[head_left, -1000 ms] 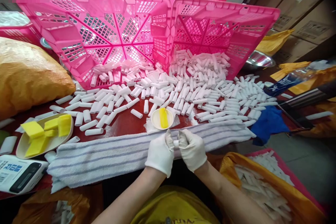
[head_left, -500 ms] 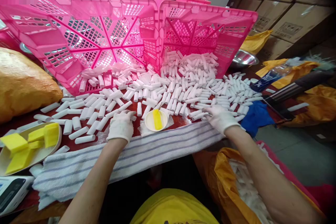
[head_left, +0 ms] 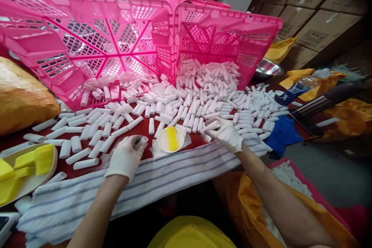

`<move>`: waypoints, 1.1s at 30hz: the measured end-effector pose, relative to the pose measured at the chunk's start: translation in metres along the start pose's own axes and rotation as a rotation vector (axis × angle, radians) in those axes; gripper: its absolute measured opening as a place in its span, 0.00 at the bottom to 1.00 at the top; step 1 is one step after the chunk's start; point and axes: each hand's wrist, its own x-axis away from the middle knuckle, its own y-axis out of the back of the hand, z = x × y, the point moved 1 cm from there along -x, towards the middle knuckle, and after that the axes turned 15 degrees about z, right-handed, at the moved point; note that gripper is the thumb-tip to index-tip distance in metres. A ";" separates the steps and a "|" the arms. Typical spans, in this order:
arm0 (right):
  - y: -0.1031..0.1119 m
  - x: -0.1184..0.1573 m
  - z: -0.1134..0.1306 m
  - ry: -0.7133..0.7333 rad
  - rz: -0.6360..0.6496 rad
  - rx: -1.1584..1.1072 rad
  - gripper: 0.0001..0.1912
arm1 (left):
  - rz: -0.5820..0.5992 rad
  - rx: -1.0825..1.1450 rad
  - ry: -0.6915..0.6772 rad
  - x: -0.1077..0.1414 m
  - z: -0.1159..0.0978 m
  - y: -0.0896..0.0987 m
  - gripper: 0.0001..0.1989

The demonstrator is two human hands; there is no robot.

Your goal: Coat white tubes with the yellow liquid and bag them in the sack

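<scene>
Many short white tubes (head_left: 151,126) lie spread over the red table and spill out of two pink crates. My left hand (head_left: 127,155), in a white glove, is closed around a white tube whose end shows at the fingertips. Gloved in white too, my right hand (head_left: 225,133) pinches another white tube (head_left: 212,126) by the table's front part. Between the hands stands a small white dish (head_left: 164,141) with a yellow sponge piece (head_left: 172,138) in it. A striped towel (head_left: 162,174) runs along the front edge, under the wrists.
Pink crates (head_left: 116,11) stand on their sides at the back. At the left are an orange sack (head_left: 23,97) and a dish (head_left: 52,162) of yellow sponges. A blue cloth (head_left: 283,133), a bottle (head_left: 296,89) and a black bar-like object (head_left: 325,99) lie right.
My right hand has moved left, toward the small dish, and now holds a tube. The left hand has turned and closed on a tube. The view has shifted slightly.
</scene>
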 end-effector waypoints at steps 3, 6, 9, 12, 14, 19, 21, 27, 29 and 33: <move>-0.017 0.003 0.003 -0.024 0.152 -0.417 0.21 | 0.050 0.290 0.033 0.005 0.000 -0.005 0.19; -0.032 0.000 0.000 -0.048 0.119 -0.663 0.21 | 0.072 0.468 0.007 0.007 0.003 -0.010 0.20; -0.040 -0.003 -0.003 -0.071 0.030 -0.653 0.20 | 0.082 0.614 -0.021 0.007 0.006 -0.013 0.23; -0.044 -0.002 -0.001 -0.160 0.022 -0.667 0.25 | 0.097 0.685 -0.042 0.009 0.005 -0.011 0.23; -0.047 0.000 0.003 -0.209 0.085 -0.665 0.28 | 0.102 0.690 -0.051 0.011 0.003 -0.010 0.22; -0.060 0.002 0.015 -0.120 0.360 -0.681 0.30 | 0.033 0.773 -0.047 0.010 0.000 -0.012 0.21; -0.066 -0.002 0.014 -0.099 0.376 -0.675 0.29 | 0.007 0.857 -0.017 0.008 0.000 -0.015 0.23; -0.086 -0.017 0.002 -0.099 0.131 -0.616 0.25 | 0.022 0.881 0.059 0.009 0.006 -0.020 0.25; -0.089 -0.017 0.000 -0.014 0.077 -0.476 0.19 | -0.033 0.637 0.064 0.011 0.009 -0.020 0.22; -0.091 -0.012 -0.002 0.288 0.072 -0.202 0.11 | -0.048 0.245 0.045 0.014 0.010 -0.016 0.17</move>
